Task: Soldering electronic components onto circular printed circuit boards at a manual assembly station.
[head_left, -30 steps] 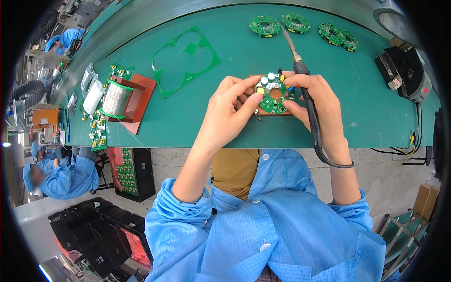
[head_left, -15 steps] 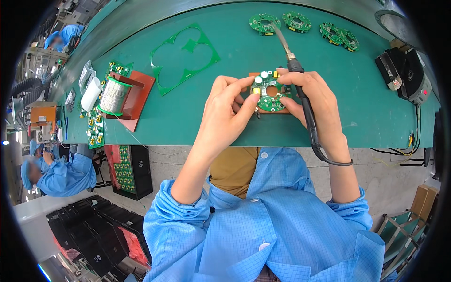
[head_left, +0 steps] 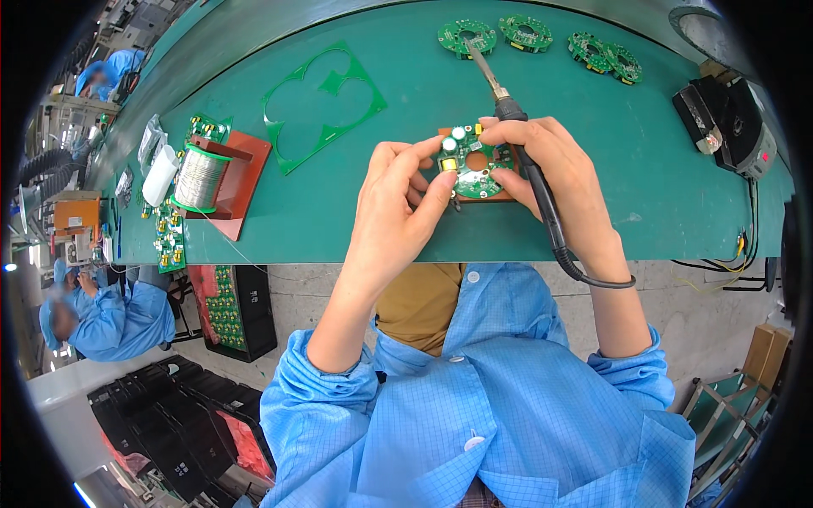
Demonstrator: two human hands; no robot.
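A round green circuit board [head_left: 471,165] with capacitors and a centre hole lies on a brown block [head_left: 500,193] on the green table mat [head_left: 356,195]. My left hand [head_left: 405,203] pinches the board's left rim with its fingertips. My right hand [head_left: 555,173] touches the board's right rim and also grips a black-handled soldering iron [head_left: 508,106]. The iron's metal tip points up and away from the board. Its cable runs down along my right wrist.
Several round green boards [head_left: 533,34] lie at the mat's far edge. A green cut-out panel frame [head_left: 322,102] sits left of centre. A solder spool [head_left: 199,178] stands on a red holder. The black soldering station [head_left: 728,123] is at right. Another person in blue [head_left: 110,317] sits at lower left.
Both hands and the board have shifted slightly up the mat. The iron has tilted, its tip now pointing further to the upper left.
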